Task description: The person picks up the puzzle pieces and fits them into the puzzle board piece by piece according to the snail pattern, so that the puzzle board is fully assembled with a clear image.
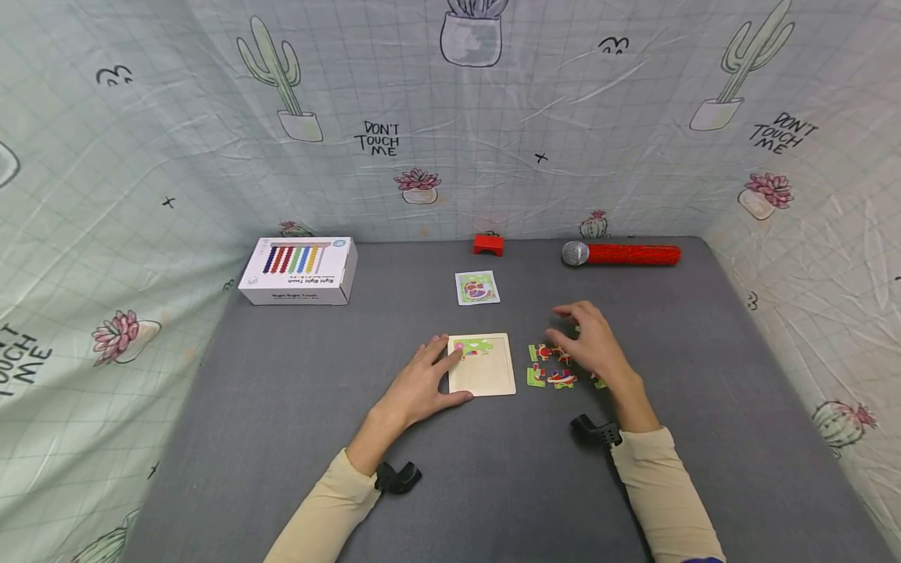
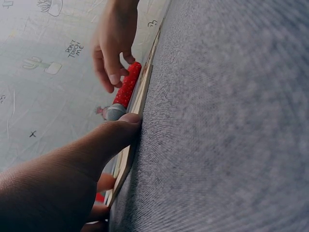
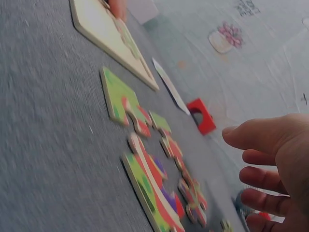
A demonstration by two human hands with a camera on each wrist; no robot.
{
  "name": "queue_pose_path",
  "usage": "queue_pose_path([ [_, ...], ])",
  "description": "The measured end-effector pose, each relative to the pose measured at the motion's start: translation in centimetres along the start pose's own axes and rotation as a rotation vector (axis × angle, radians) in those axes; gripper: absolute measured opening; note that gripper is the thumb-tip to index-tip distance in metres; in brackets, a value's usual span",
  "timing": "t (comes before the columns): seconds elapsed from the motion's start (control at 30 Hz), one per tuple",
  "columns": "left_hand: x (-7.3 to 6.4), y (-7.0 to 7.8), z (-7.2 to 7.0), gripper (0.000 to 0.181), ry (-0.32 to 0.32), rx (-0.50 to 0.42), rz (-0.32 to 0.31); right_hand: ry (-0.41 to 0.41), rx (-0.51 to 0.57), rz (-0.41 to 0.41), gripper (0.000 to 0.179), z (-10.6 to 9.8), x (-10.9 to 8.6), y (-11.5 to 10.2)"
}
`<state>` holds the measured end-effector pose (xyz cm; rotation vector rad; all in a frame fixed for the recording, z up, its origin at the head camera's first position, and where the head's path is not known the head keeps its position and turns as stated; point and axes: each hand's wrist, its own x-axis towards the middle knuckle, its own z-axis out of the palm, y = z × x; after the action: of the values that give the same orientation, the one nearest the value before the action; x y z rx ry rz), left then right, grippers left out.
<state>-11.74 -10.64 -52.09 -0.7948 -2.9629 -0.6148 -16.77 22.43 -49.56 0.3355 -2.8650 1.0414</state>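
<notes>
A square wooden puzzle tray [image 1: 493, 378] lies in front of me, with joined green and pink pieces [image 1: 477, 346] along its far edge. My left hand [image 1: 415, 389] holds the tray at its left side, thumb on the near edge and fingers toward the far left corner; the index fingertip touches the pieces. Right of the tray lie several loose puzzle pieces [image 1: 561, 378], green with red and purple parts. Over these hovers my right hand [image 1: 594, 342], thumb and fingers apart, nothing between them. It partly hides some pieces.
Beyond the tray lies a picture card [image 1: 478, 288], with a red arched block [image 1: 489, 245] farther back. A white box [image 1: 299, 271] stands at back left. At back right lies a red microphone [image 1: 626, 254]. A patterned cloth hangs behind the table.
</notes>
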Motion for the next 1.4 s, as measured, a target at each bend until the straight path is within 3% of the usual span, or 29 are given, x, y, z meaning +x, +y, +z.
queue_pose_path([
  [0.53, 0.0, -0.1, 0.0, 0.082, -0.018, 0.004, -0.004, 0.012, -0.041, 0.109, 0.049, -1.8, -0.4, 3.4],
  [1.0, 0.0, 0.0, 0.0, 0.082, -0.005, 0.002, 0.001, -0.077, -0.095, 0.180, 0.052, -2.2, -0.7, 4.2],
  [1.4, 0.0, 0.0, 0.1, 0.082, 0.011, 0.008, 0.003, -0.079, -0.061, 0.194, 0.050, -2.0, -0.6, 4.7],
])
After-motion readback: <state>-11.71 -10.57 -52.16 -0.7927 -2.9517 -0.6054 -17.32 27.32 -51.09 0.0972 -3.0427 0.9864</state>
